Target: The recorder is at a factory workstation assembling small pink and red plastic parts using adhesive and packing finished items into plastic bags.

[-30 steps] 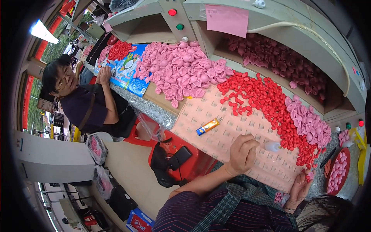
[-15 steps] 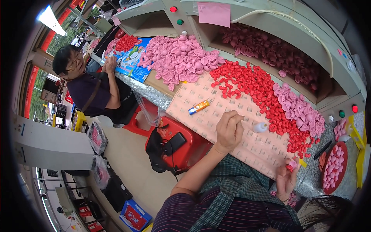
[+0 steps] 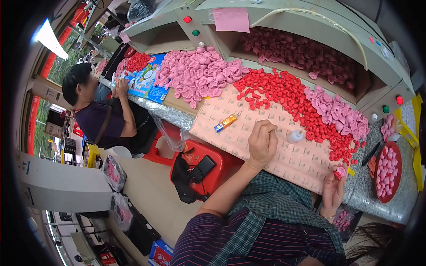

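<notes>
At the mat's near right corner, the right hand (image 3: 331,191) pinches a small pink-and-red piece (image 3: 340,172) in its fingertips, the pink part facing the far edge of the desk (image 3: 366,195) and the red part nearer the palm; the piece is too small for its long axis to be told. The left hand (image 3: 262,141) hovers over the middle of the mat (image 3: 217,106), fingers curled and their tips drawn close together, though whether anything slim sits between them I cannot tell. Just beyond it is a white bottle (image 3: 294,137), its nozzle toward the red pieces (image 3: 284,91) heaped along the mat's far edge. Toward the mat's left end lies an orange-and-blue stick (image 3: 226,123), its long axis slanting, blue end toward the near left corner. At the desk's right end, a red oval dish (image 3: 385,197) contains pink pieces, its long axis running roughly from near edge to far. Behind the desk's far edge, the grey cabinet (image 3: 381,97) has more pink pieces in its right-hand compartment. On the floor, a blue crate (image 3: 153,250) contains something red.
</notes>
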`<action>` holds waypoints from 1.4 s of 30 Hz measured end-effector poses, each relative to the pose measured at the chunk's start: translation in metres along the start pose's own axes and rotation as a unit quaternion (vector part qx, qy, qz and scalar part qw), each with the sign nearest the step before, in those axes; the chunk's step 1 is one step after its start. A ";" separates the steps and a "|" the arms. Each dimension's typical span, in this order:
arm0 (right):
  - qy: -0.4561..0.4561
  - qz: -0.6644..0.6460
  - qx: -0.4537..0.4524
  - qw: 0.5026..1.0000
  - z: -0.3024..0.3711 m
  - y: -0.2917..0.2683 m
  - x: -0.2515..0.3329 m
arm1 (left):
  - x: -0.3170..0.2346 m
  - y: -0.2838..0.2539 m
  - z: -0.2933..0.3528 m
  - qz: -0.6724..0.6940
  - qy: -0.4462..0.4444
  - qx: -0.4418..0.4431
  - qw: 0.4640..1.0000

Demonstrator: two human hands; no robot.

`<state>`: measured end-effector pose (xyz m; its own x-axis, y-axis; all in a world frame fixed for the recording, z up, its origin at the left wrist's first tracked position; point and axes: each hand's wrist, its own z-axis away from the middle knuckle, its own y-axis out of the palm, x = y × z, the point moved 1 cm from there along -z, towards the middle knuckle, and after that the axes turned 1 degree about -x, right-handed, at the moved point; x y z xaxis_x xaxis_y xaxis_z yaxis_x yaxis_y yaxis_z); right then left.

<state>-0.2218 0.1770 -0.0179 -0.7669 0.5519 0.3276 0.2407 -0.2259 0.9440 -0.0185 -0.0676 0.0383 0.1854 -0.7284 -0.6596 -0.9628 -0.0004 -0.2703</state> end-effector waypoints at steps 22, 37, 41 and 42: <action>-0.062 0.107 0.003 0.992 0.005 0.036 -0.012 | 0.017 0.004 0.010 0.155 -0.214 0.068 0.962; 0.097 0.017 0.032 0.995 -0.008 0.054 -0.074 | -0.020 0.011 0.039 0.204 -0.244 0.102 0.943; 0.120 0.015 0.032 0.992 -0.007 0.057 -0.075 | -0.027 0.011 0.034 0.192 -0.270 0.147 0.932; 0.119 0.014 0.029 0.992 -0.007 0.057 -0.075 | -0.026 0.012 0.032 0.202 -0.263 0.155 0.930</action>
<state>-0.1549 0.1166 0.0114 -0.8767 0.3392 0.3411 0.2919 -0.1885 0.9377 -0.0285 -0.0264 0.0295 -0.0305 -0.1896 -0.9814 -0.8865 0.4587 -0.0610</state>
